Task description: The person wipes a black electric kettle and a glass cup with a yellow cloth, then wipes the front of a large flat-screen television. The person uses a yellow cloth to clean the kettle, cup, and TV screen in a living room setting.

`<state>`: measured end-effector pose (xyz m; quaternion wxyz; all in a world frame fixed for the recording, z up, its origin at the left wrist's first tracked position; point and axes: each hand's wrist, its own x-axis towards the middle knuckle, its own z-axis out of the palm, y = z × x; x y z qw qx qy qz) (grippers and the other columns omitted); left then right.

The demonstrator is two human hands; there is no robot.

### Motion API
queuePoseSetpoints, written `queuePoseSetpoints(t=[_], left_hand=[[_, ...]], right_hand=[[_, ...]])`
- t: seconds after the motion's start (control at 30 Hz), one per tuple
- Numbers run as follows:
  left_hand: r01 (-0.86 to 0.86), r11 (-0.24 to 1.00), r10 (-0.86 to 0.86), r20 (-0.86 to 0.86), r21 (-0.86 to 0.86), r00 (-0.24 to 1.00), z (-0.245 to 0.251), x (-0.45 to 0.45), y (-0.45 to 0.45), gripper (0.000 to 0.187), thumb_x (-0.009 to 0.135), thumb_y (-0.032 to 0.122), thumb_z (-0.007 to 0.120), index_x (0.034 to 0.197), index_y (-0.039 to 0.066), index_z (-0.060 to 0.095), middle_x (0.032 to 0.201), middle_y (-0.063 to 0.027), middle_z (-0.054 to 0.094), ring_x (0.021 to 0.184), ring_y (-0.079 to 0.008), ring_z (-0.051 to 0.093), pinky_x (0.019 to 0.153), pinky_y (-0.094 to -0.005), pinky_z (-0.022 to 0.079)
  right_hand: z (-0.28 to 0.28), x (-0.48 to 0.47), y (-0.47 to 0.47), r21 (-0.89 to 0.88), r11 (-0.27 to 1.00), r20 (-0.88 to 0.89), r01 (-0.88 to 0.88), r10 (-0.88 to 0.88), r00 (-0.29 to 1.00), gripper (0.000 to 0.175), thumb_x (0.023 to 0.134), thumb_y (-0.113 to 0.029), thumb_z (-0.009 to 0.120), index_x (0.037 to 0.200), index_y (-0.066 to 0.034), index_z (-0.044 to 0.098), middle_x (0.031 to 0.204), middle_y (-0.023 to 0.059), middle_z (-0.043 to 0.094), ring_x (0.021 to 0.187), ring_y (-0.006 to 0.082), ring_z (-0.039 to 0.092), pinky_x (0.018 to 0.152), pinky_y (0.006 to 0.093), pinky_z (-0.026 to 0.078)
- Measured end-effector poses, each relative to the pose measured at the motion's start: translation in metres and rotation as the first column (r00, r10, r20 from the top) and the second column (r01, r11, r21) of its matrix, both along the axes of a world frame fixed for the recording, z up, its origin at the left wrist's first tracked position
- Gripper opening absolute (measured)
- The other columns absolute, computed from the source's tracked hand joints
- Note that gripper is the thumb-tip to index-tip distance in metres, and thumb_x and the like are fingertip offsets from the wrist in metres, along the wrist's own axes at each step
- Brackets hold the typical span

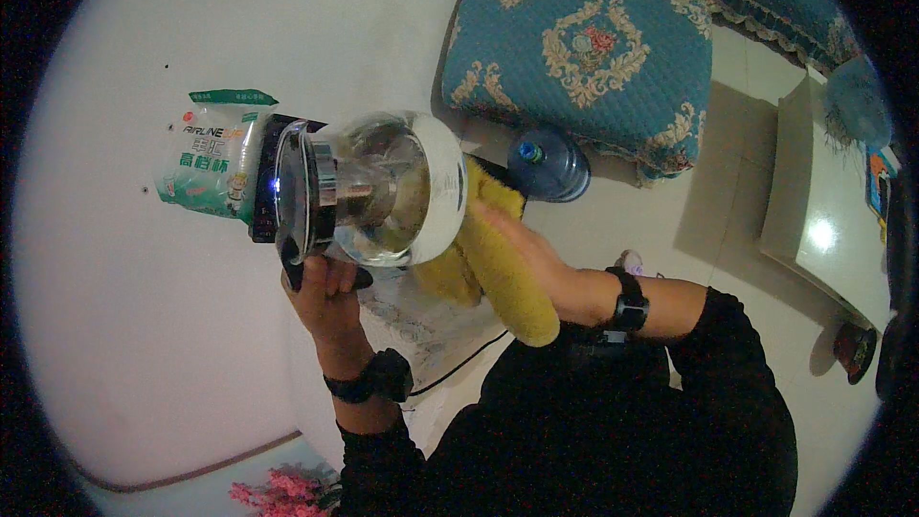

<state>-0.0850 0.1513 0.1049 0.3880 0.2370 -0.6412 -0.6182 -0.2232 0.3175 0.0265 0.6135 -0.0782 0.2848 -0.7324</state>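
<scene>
A glass kettle (388,190) with a metal-rimmed lid and a pale band round its base lies tilted in front of me, its base towards the right. My left hand (323,291) is closed round its black handle. On the other side, my right hand (513,240) holds a yellow fluffy cloth (506,280) close to the kettle's base; blur and the cloth hide the fingertips. Whether the cloth touches the glass, I cannot tell. Part of the cloth hangs down below the right hand.
Behind the kettle, a plastic bag of disposable cups (212,158) sits beside a dark appliance (266,187). A large blue water bottle (549,164) stands by a quilted teal seat (596,43). A white table (818,208) is at right, pink flowers (283,494) at lower left.
</scene>
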Motion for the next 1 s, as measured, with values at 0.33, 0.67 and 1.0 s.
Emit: queuePoseSetpoints(t=[0.33,0.67,1.0], left_hand=[[0.143,0.989,-0.143,0.001,-0.021,0.990,-0.014,0.000,0.000,0.044,0.083,0.019,0.067,0.119,0.001,0.048,0.077,-0.0025,0.057,0.047,-0.0062,0.041,0.038,-0.0218,0.034],[0.043,0.989,-0.047,0.021,0.139,0.999,-0.025,0.006,-0.003,0.036,0.084,0.020,0.066,0.111,0.000,0.053,0.067,0.0018,0.054,0.047,-0.0066,0.044,0.039,-0.0221,0.034],[0.052,0.996,-0.061,0.117,0.078,0.991,-0.043,0.004,0.002,0.018,0.082,0.008,0.066,0.090,0.007,0.050,0.061,0.0001,0.044,0.052,-0.0105,0.040,0.048,-0.0260,0.034]], right_hand=[[-0.002,-0.035,-0.042,-0.253,0.931,0.303,0.262,-0.181,0.936,0.047,0.093,-0.046,0.046,0.126,-0.0119,0.046,0.107,0.0049,0.059,0.095,0.0180,0.059,0.085,0.0321,0.048],[-0.031,-0.009,-0.081,-0.596,0.803,0.465,0.017,0.327,0.823,0.047,0.092,-0.035,0.050,0.129,-0.0063,0.045,0.130,0.0085,0.051,0.118,0.0220,0.050,0.101,0.0429,0.039],[-0.068,0.001,-0.033,-0.165,0.944,-0.796,-0.287,0.044,0.604,0.041,0.089,-0.027,0.055,0.123,-0.0041,0.053,0.130,0.0097,0.052,0.117,0.0223,0.050,0.099,0.0329,0.038]])
